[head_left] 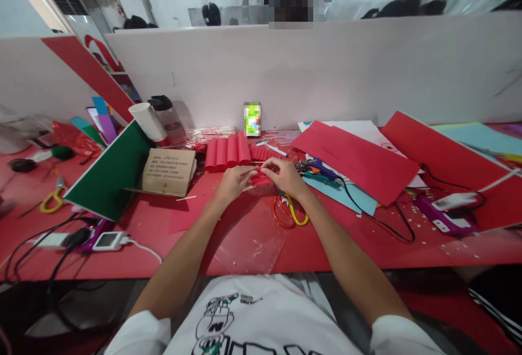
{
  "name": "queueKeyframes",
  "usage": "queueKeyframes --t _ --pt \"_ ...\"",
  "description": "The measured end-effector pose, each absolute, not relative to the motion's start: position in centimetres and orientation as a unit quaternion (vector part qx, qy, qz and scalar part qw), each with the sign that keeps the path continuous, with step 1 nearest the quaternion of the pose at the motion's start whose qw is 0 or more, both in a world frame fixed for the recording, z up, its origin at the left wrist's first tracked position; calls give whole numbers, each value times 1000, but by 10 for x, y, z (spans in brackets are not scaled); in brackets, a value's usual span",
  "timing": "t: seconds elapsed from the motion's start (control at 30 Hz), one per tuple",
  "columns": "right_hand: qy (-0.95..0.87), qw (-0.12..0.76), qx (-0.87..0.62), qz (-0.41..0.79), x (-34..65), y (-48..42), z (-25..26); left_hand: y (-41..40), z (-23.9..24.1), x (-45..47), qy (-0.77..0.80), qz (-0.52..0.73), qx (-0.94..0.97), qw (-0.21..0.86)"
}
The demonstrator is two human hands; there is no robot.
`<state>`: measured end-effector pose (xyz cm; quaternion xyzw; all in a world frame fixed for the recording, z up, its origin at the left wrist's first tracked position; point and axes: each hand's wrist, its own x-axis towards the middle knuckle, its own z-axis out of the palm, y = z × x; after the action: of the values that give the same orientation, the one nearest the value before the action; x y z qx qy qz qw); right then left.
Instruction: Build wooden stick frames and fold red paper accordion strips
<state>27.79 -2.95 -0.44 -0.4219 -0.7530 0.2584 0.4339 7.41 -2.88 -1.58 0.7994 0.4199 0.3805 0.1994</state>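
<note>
My left hand and my right hand meet at the middle of the table, fingertips pinched close together. Between them runs a small, thin red paper piece; its exact shape is too small to make out. Just beyond the hands stand several rolled red paper tubes, with a row of smaller red rolls beside them. Red-handled scissors and yellow-handled scissors lie below my right wrist, partly hidden by it. A clear plastic sheet covers the table in front of me.
On the left are a cardboard box, a green board, a bottle and a power strip. To the right lie red sheets, a blue glue gun with its cord, and another power strip. A phone leans against the partition.
</note>
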Motion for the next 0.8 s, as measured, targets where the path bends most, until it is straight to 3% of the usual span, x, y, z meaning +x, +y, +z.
queueKeyframes --t 0.27,0.53,0.8 --pt "-773 419 -396 265 278 -33 -3 -37 -7 78 422 359 801 228" --pt "-744 446 -399 298 282 -29 -3 -36 -11 82 424 394 733 358" --pt "-699 463 -402 368 278 -26 -5 -38 -12 85 416 413 694 418"
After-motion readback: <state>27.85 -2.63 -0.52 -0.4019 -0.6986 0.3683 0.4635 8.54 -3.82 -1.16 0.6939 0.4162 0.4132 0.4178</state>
